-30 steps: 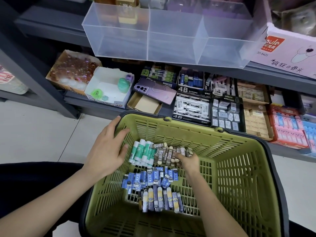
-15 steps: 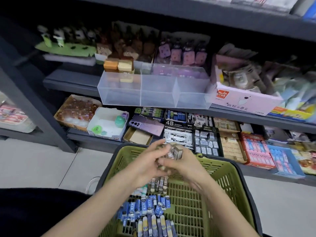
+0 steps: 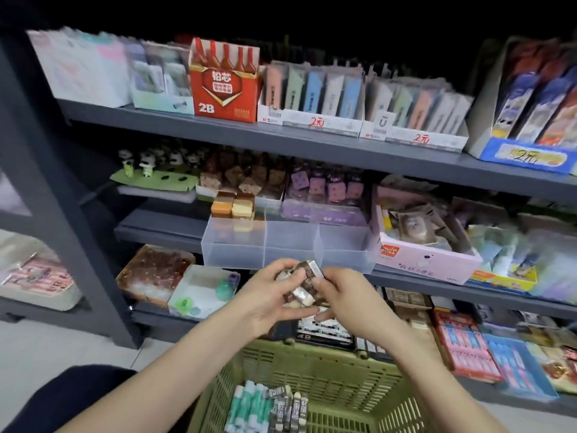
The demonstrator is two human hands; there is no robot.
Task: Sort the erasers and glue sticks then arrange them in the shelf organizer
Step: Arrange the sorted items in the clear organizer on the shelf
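Note:
Both hands hold a bunch of grey 2B erasers (image 3: 304,287) above the green basket (image 3: 337,382). My left hand (image 3: 268,295) cups the bunch from the left and my right hand (image 3: 346,298) grips it from the right. The bunch hangs just in front of the clear three-compartment organizer (image 3: 287,242) on the middle shelf; its compartments look empty. In the basket lie white-and-green glue sticks (image 3: 249,407) and more grey 2B erasers (image 3: 288,409) side by side.
A pink open box (image 3: 427,257) stands right of the organizer. Orange and cream blocks (image 3: 232,207) sit behind its left compartment. Below are a white tray (image 3: 203,289) with green items and boxes of erasers (image 3: 462,345). A dark shelf post (image 3: 62,214) rises at left.
Both hands lifted a bunch of grey erasers out of the basket and up toward the organizer. The view tilted upward, showing higher shelves.

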